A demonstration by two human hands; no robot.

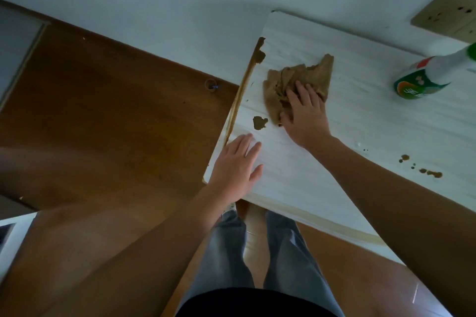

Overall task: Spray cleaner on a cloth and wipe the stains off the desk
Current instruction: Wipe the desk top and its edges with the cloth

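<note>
A crumpled brown cloth (301, 82) lies on the white desk (360, 121) near its left end. My right hand (305, 114) presses flat on the cloth's near part, fingers straight. My left hand (237, 167) rests flat on the desk's near left corner, holding nothing. A brown stain (259, 122) sits just left of the cloth, between the two hands. Smaller brown spots (427, 171) dot the desk on the right, beside my right forearm. The green and white spray bottle (425, 76) stands at the right end of the desk.
The desk's left edge (244, 85) has a chipped brown strip. A white wall with a beige socket plate (448, 15) is behind the desk. Brown wood floor (116, 116) spreads to the left. My legs in grey trousers (257, 247) stand at the desk's near edge.
</note>
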